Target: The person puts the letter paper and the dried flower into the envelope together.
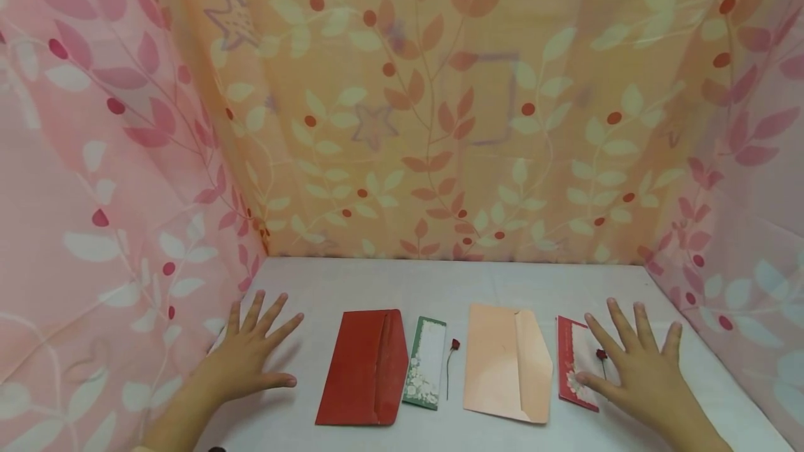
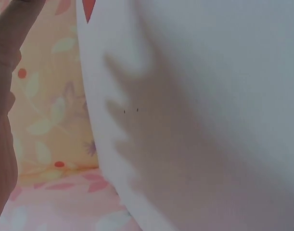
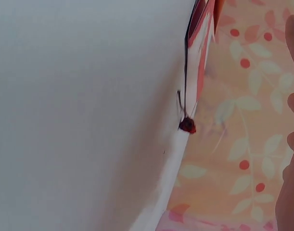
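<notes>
My left hand (image 1: 256, 351), fingers spread, hovers above the table to the left of a red envelope (image 1: 358, 368). Its shadow falls on the white surface in the left wrist view. Fingers also splayed, my right hand (image 1: 641, 361) is over the right side and holds nothing. It partly covers a dried red rose (image 1: 601, 354) and overlaps the edge of a red floral card (image 1: 573, 361). Between the hands lie a green-bordered floral card (image 1: 427, 365), another dried rose (image 1: 454, 346) with a thin stem, and a peach envelope (image 1: 493, 361) with its flap to the right.
The white table (image 1: 458, 277) is bordered by a floral curtain (image 1: 402, 124) at the back. Pink floral cloth (image 1: 82, 180) hangs on the left, with more on the right. A small dark object (image 1: 217, 449) peeks in at the bottom edge near the left forearm.
</notes>
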Motion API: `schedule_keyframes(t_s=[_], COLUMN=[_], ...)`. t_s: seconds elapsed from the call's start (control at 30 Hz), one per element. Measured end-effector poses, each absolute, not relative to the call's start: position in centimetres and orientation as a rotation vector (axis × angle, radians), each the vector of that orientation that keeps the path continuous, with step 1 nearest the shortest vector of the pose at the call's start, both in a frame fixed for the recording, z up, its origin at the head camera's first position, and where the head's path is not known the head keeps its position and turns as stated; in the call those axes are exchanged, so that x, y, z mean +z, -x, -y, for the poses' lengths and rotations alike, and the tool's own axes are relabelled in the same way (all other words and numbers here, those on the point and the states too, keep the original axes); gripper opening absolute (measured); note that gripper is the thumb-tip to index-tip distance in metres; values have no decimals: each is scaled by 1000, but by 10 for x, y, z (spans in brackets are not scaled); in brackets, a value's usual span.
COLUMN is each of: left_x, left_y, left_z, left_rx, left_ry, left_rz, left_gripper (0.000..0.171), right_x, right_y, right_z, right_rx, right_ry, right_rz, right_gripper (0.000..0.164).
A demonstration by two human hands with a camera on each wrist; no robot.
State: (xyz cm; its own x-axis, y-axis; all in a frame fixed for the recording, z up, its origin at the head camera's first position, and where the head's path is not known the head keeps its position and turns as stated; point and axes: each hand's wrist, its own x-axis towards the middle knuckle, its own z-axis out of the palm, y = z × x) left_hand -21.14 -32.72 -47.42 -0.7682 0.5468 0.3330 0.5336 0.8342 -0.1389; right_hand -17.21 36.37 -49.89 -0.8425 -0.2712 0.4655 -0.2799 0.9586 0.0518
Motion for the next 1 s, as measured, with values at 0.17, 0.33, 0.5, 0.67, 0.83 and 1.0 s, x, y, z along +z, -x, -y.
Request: schedule_keyframes(t_s=[0.17,0.33,0.5,0.67,0.83,1.0], left_x=[-474,-472,-471,-470,-466,-464], left_y=[214,215,216,219,220,219], left_z=[315,302,292,280,267,253], left_rx=[-29,-135,-179,-220,-276,-349], left_ry=[836,843,841,840,834,855], left_rz=[2652,2706,2759,2831,2888,2914], left_gripper=[106,109,109,104,102,103], right_x=[-497,-498,-508,-510,-504,-502], right_y=[175,178,180,183,183,182], right_z=[-347,-335,-322,-308,-293,-283], right_rx=[40,58,121,172,202,251], right_ry=[-427,-446,-472,-509,-544,-567], right_rz=[2616,2603,2604,2599,2607,2609], right_gripper=[110,105,104,104,103,100])
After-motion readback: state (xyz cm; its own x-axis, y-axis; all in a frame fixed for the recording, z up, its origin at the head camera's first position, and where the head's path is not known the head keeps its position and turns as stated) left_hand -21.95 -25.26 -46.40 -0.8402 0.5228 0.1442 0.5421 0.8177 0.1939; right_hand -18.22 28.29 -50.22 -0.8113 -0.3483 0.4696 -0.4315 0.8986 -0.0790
